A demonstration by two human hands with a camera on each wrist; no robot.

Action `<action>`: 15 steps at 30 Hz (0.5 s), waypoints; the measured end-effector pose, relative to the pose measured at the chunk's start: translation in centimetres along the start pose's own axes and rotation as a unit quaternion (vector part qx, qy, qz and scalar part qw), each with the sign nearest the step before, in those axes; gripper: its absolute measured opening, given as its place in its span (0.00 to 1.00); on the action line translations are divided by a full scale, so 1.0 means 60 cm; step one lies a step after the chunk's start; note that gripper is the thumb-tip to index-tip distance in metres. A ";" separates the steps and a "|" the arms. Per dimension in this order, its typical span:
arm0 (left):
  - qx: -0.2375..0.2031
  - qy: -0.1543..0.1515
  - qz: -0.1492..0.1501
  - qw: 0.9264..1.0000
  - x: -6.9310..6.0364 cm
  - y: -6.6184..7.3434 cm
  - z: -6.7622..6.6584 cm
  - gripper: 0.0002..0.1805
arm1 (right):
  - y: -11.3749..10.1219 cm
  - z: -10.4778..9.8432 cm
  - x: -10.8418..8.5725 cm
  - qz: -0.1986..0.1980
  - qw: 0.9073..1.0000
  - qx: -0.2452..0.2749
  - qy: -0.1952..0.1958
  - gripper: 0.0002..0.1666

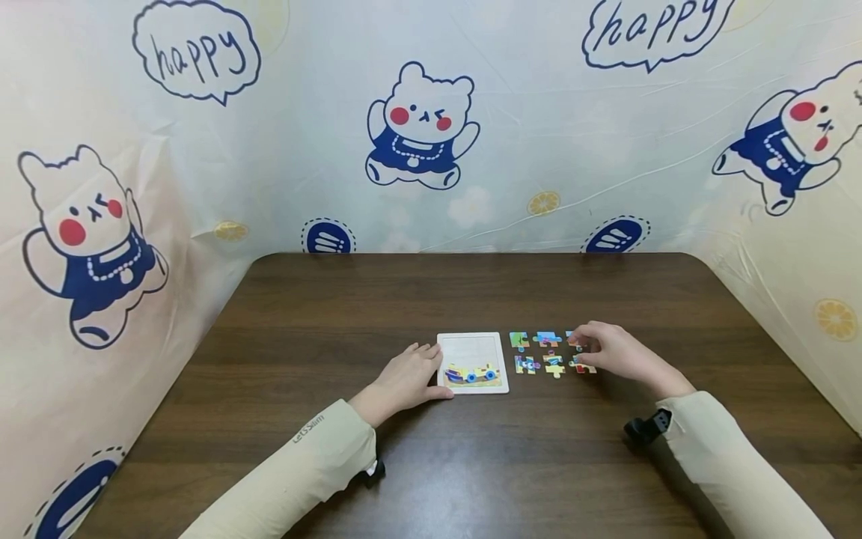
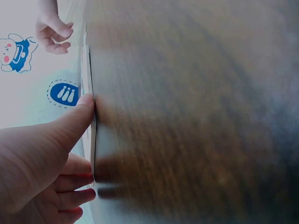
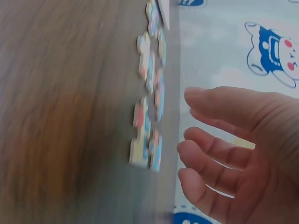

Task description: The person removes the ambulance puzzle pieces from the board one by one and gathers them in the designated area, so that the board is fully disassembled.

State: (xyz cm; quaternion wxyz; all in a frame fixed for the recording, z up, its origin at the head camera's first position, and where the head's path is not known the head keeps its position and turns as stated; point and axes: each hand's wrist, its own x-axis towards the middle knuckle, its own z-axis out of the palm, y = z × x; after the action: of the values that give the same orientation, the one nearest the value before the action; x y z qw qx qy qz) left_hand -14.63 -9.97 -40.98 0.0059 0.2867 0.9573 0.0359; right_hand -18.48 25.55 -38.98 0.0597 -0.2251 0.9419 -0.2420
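My left hand [image 1: 407,378] holds the left side of a white-framed jigsaw board [image 1: 467,337], its thumb at the near corner and its fingers along the left edge. Joined pieces [image 1: 474,375] showing a blue-wheeled vehicle fill the board's lower part; the upper part is pale and bare. Right of the board lie loose jigsaw pieces [image 1: 547,339] in two rows. Above the rightmost ones hovers my right hand [image 1: 622,358], partly covering them. In the right wrist view, its loosely bent fingers [image 3: 205,151] are apart from the pieces [image 3: 139,151] and hold nothing.
The dark wooden table [image 1: 377,299] extends around the board on all sides. A pale cloth [image 1: 512,135] with cartoon bears hangs behind it and at both sides. Small black devices sit at both wrists, such as the right wrist device [image 1: 648,428].
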 end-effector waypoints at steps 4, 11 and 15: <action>-0.002 -0.004 -0.003 1.000 -0.001 0.001 0.000 0.39 | -0.017 0.001 0.006 -0.014 1.000 0.005 -0.001 0.15; 0.000 -0.004 -0.004 1.000 -0.001 0.001 -0.001 0.39 | -0.049 0.004 0.021 -0.032 0.999 -0.002 0.004 0.14; 0.002 -0.002 -0.002 1.000 0.000 0.001 0.000 0.39 | -0.067 0.008 0.029 -0.053 0.999 -0.002 0.012 0.14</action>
State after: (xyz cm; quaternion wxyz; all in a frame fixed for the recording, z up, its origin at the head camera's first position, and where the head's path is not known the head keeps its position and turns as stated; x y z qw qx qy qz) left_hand -14.57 -9.94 -40.95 0.0070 0.2846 0.9580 0.0339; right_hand -18.34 21.40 -37.45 0.0354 -0.2722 0.9298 -0.2451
